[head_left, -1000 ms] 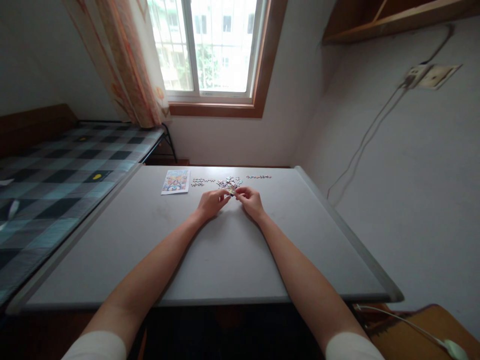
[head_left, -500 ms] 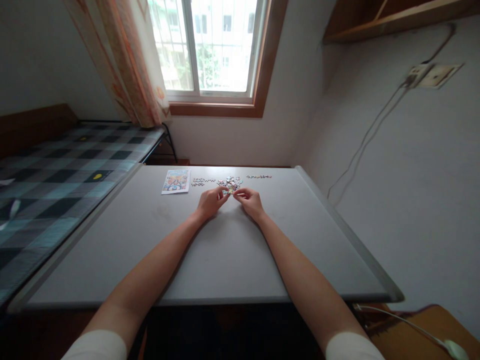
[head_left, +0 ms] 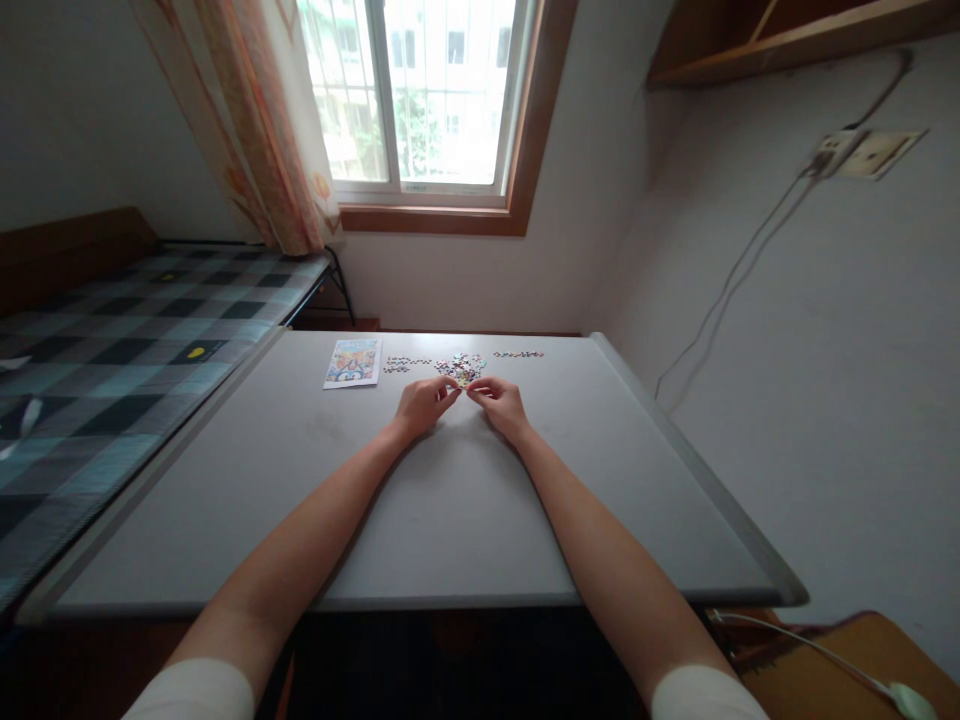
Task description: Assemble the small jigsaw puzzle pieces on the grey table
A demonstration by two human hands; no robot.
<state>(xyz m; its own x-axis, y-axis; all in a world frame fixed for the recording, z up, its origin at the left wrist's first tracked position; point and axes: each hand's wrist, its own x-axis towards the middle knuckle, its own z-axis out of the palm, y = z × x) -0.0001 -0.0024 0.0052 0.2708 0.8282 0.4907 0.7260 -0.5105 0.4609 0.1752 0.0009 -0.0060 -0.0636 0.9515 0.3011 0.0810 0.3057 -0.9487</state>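
Note:
My left hand and my right hand meet fingertip to fingertip at the near edge of a pile of jigsaw puzzle pieces. Both are closed in a pinch on a small yellowish puzzle piece between them; whether it is one piece or two joined I cannot tell. Left of the pile lie short rows of puzzle pieces, and to its right runs another row of pieces. A printed picture sheet with a colourful scene rests flat beyond my left hand.
The grey-white table has raised side rims. A bed with a checked cover stands along its left side. Behind are a window and a curtain. Cables hang from a wall socket at right; a wooden stool is below.
My hands stay almost in place. The yellowish piece between my fingertips has tilted or shifted slightly; the pile and the rows look the same.

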